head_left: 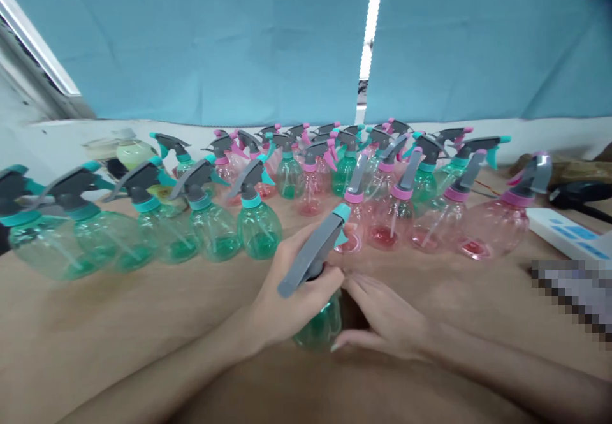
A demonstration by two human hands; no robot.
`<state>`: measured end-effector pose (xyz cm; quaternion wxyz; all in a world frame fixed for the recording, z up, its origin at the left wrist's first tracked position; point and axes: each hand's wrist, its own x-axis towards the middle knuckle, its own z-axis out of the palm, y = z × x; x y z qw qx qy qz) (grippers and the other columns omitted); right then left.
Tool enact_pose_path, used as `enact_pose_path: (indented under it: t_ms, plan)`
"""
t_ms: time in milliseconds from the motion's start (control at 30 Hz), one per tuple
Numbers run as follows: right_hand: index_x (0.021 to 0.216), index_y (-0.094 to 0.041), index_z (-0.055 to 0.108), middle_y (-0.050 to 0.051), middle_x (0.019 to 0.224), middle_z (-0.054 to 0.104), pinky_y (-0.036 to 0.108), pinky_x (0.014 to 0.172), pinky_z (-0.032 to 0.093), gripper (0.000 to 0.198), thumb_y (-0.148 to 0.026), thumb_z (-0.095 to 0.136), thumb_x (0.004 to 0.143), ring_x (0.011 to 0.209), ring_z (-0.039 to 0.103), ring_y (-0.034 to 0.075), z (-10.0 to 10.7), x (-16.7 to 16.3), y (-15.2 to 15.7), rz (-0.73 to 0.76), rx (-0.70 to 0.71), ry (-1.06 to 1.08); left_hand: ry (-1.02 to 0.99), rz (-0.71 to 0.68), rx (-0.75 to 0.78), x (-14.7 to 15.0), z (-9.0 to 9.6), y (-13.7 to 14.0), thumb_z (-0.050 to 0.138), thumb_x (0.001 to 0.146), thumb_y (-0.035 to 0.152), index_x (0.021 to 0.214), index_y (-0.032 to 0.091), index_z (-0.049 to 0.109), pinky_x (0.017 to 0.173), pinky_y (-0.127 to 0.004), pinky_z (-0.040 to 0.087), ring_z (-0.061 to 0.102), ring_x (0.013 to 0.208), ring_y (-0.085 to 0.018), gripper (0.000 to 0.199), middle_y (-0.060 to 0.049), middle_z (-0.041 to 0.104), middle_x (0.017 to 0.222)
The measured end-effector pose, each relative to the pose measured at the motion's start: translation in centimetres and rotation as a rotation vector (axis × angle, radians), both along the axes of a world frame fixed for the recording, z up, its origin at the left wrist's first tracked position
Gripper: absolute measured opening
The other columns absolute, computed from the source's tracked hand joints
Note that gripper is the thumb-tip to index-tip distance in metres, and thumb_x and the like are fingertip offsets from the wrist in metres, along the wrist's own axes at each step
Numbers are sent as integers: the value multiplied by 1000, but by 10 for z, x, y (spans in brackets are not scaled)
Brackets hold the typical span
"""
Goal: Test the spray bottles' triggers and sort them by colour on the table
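In the head view a green spray bottle (321, 327) with a grey and teal trigger head stands at the front middle of the table. My left hand (291, 287) is closed around its neck, just under the head. The hand covers the collar and the upper part of the body. On the bottle's right side is my right hand (389, 319), its thumb spread away from the fingers and a gap between them. The thumb tip is at the lower edge of the bottle; whether it touches cannot be made out. The right fingertips lie near the left hand's knuckles.
Green spray bottles (259, 229) line the left side of the table (157, 322). Pink spray bottles (389, 223) stand just beyond my hands to the right, with several mixed ones behind. A white device (568, 233) and a blurred-out object (578, 287) lie at the right.
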<state>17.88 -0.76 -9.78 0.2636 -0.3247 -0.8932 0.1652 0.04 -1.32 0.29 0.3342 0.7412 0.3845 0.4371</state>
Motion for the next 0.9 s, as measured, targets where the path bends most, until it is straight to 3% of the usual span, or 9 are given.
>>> enact_pose_path:
  t_ms: [133,300,433,567,767,900]
  plan:
    - [139,-18,44,15,141,50,47,107,38,69,-58,58,84,133,42,28,-2,15,8,69,-9,-111,7,-14,-17,-1,6,1,46,64,10,73,25,44,48,-25,29,32,51,-12,17,7,33,62]
    - [139,-14,46,17,145,44,53,110,33,81,-65,59,78,136,36,32,0,17,10,24,55,-194,19,-39,21,-1,8,2,47,64,11,65,24,36,43,-24,27,28,46,-10,17,7,33,60]
    - [139,-12,46,17,145,44,52,111,32,83,-66,59,78,137,36,32,-2,18,10,29,60,-205,48,-19,39,-2,9,2,46,65,15,65,24,37,39,-23,26,30,45,-11,13,6,35,58]
    - [143,-20,42,13,145,45,51,110,34,79,-62,61,79,136,37,30,-4,20,11,22,18,-145,57,-34,20,-3,9,2,45,67,18,69,25,44,37,-22,27,30,44,-10,8,6,35,57]
    - [143,-20,41,12,146,43,51,111,33,77,-61,61,80,137,36,29,-4,21,12,25,-7,-146,44,-34,-4,-5,7,3,48,66,18,69,24,46,42,-22,36,36,46,-11,7,5,43,59]
    - [141,-18,43,12,147,42,50,111,33,76,-62,58,81,137,35,28,-4,20,12,21,-8,-182,64,-59,-27,-6,4,4,48,67,18,85,26,59,45,-24,39,42,51,-14,24,3,50,65]
